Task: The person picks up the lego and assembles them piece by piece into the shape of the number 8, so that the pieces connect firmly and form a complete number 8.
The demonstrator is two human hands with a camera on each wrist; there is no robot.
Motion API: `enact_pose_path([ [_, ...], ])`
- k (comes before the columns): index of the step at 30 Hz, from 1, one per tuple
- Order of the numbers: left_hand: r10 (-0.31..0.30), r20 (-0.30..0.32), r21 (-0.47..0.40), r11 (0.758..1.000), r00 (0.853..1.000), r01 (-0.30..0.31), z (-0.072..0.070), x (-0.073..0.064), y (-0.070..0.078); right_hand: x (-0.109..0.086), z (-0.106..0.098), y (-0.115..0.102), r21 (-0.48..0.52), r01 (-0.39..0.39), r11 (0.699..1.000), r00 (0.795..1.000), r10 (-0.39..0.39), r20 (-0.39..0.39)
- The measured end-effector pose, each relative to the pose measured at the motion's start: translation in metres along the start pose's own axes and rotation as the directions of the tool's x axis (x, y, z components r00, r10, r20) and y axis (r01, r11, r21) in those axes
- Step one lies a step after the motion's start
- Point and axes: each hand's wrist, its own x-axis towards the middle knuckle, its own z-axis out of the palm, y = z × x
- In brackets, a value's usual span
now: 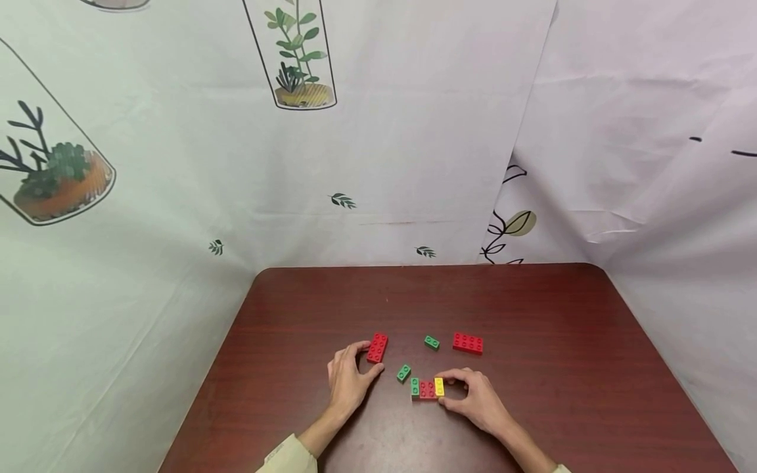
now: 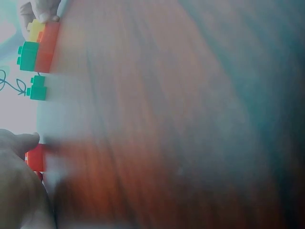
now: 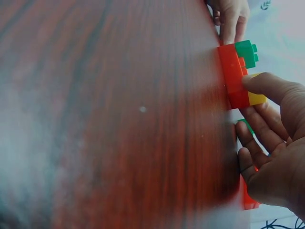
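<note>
My left hand point(image 1: 347, 382) pinches a red eight-stud toy brick point(image 1: 377, 348) between thumb and fingers on the table. To its right, my right hand point(image 1: 478, 399) pinches the right end of a small brick assembly. That assembly is a red brick point(image 1: 427, 391) lying on the table, with a green two-stud brick point(image 1: 414, 387) on its left end and a yellow two-stud brick point(image 1: 439, 387) on its right end. In the right wrist view, the thumb presses near the yellow brick point(image 3: 257, 98), with fingers on the opposite side.
A loose green two-stud brick point(image 1: 404, 373) lies between the hands. Farther back are another green brick point(image 1: 432, 343) and a second red eight-stud brick point(image 1: 468, 343). The dark red-brown table point(image 1: 307, 309) meets white printed cloth point(image 1: 402, 164) at its back and sides.
</note>
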Motion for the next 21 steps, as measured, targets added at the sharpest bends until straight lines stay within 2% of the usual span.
enact_pose_path([
  [21,0.002,-0.028,0.003,1.000,1.000,-0.002,0.0010,-0.0001,-0.0006,-0.0011,0.0013,-0.0021,-0.017,0.011,1.000,1.000,-0.012,-0.019],
])
